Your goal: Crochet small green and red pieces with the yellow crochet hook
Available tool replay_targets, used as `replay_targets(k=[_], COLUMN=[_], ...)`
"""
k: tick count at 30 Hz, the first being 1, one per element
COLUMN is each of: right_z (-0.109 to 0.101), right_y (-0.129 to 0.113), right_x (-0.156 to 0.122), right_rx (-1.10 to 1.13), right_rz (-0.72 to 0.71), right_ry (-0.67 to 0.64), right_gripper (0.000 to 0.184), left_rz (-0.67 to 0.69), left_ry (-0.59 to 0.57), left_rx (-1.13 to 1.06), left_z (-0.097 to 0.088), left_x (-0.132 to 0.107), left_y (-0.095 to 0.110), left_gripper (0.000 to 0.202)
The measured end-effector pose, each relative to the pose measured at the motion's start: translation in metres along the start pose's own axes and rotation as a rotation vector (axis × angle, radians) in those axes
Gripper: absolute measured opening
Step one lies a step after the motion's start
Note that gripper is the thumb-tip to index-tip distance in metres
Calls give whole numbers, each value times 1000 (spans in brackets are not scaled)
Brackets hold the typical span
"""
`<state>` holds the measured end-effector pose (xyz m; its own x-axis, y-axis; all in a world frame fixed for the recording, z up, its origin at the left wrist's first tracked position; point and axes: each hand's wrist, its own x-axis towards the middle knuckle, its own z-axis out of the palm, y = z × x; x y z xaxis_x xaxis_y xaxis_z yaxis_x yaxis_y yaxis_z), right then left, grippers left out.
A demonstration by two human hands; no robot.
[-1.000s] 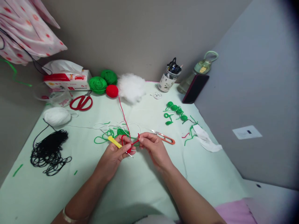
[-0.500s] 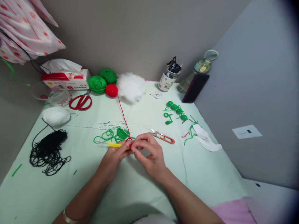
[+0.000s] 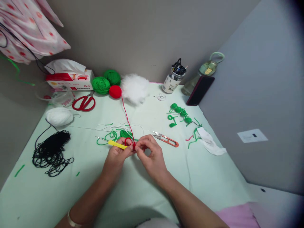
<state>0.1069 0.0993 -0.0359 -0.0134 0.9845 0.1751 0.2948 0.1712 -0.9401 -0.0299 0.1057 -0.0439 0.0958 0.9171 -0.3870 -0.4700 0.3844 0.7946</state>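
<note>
My left hand [image 3: 118, 153] is closed around a crochet hook [image 3: 117, 144] with a yellow handle, its metal tip pointing left. A loop of red yarn [image 3: 128, 140] rises by the left fingertips. Between both hands sits a small bit of red crochet work [image 3: 133, 145], partly hidden by the fingers. My right hand [image 3: 150, 153] pinches at this red piece with thumb and forefinger. From the work, the red strand runs up to a red yarn ball [image 3: 115, 91] at the back. Loose green yarn [image 3: 124, 134] lies just beyond the hands.
Orange thread snips [image 3: 168, 140] lie right of my hands. Small green crocheted pieces [image 3: 182, 113] and white cloth [image 3: 210, 141] are farther right. Black yarn [image 3: 52, 152], a white yarn ball [image 3: 60, 116] and red scissors [image 3: 84, 103] lie left. White stuffing [image 3: 135, 88] and a pen jar [image 3: 173, 81] stand behind.
The crochet hook has tilted, its metal tip rising on the left. The red loop shows more openly by the left fingers. Both hands stay close together; the whole view has shifted slightly.
</note>
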Motion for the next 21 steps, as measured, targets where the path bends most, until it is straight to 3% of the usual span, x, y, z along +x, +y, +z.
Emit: replay_targets(k=[9, 21], right_z=[0, -6], right_y=[1, 4], right_x=[0, 2], right_rx=[-147, -299], right_rz=[-45, -195], right_ry=[34, -56], right_gripper=[10, 13], left_rz=[27, 20], left_ry=[-2, 10], left_rx=[62, 43], left_z=[-1, -4], left_x=[-1, 1], left_y=[-4, -4], left_gripper=[21, 26])
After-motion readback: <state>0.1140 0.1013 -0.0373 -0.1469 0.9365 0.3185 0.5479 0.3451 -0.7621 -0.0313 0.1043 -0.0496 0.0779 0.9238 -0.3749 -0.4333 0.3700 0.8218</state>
